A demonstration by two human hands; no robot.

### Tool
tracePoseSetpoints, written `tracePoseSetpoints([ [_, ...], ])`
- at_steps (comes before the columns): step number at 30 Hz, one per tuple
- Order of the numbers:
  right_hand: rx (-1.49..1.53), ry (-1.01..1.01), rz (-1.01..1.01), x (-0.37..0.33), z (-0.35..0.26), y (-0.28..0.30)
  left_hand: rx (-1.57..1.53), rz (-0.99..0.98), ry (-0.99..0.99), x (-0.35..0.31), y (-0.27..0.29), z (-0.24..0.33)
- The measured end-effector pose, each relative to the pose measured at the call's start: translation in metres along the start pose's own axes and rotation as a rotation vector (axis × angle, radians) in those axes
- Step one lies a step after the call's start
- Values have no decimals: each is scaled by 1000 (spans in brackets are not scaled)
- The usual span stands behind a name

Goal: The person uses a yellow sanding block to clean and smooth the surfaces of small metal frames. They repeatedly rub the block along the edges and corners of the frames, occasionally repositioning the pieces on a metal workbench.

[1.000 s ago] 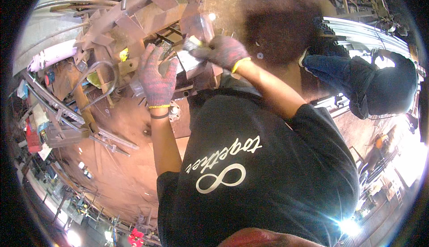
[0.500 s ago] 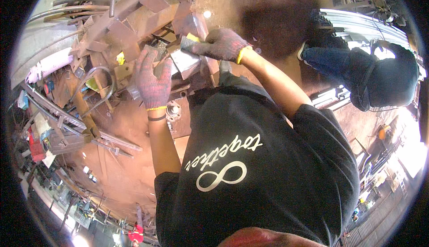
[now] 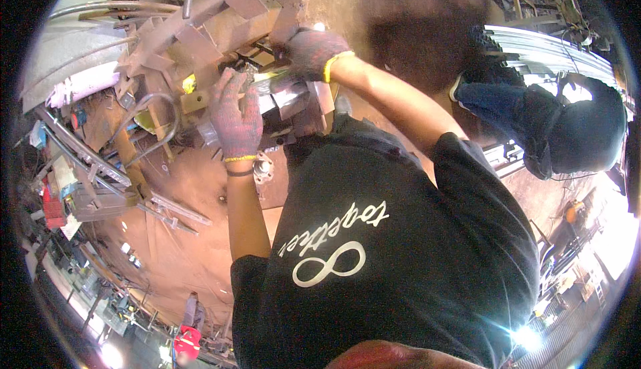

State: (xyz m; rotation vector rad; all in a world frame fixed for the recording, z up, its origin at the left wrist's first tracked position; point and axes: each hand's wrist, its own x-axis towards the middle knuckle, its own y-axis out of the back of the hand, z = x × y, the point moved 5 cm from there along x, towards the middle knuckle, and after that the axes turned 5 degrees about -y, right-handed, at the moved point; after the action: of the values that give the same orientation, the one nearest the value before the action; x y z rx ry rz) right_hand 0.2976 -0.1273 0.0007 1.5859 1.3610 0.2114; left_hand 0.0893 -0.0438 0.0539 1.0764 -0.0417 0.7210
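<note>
My left hand (image 3: 238, 123), in a grey-red knit glove with a yellow cuff, rests by the left end of a shiny grey metal piece (image 3: 288, 98). Its fingers reach forward, with the thumb a little apart. Across the piece, my right hand (image 3: 319, 54), gloved alike, has its fingers curled in. A thin yellow strip (image 3: 272, 74) runs leftward from it along the metal's far edge, toward my left fingertips. The right fingers hide where the strip ends. Brown angled steel plates (image 3: 210, 38) lie just beyond the hands.
Bent tubes (image 3: 157, 98) and a lilac roll (image 3: 83, 88) lie at the left. Below my left wrist is a round flanged part (image 3: 264, 167). A person in dark clothes (image 3: 567, 128) bends down at the right, near long silvery bars (image 3: 541, 48).
My right hand has moved slightly left and away from me, over the metal piece. The yellow strip now shows stretched between the hands. My left thumb has drawn closer to its fingers.
</note>
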Motion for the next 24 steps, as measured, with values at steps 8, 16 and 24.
tracePoseSetpoints([
  [8, 37, 103, 19, 21, -5, -12, -58, 55, -29, 2, 6, 5],
  [16, 61, 150, 72, 28, -8, -18, -134, 48, 42, -2, 3, 0],
  [24, 105, 182, 70, 31, -8, -31, -188, 43, 40, 0, 6, 5],
])
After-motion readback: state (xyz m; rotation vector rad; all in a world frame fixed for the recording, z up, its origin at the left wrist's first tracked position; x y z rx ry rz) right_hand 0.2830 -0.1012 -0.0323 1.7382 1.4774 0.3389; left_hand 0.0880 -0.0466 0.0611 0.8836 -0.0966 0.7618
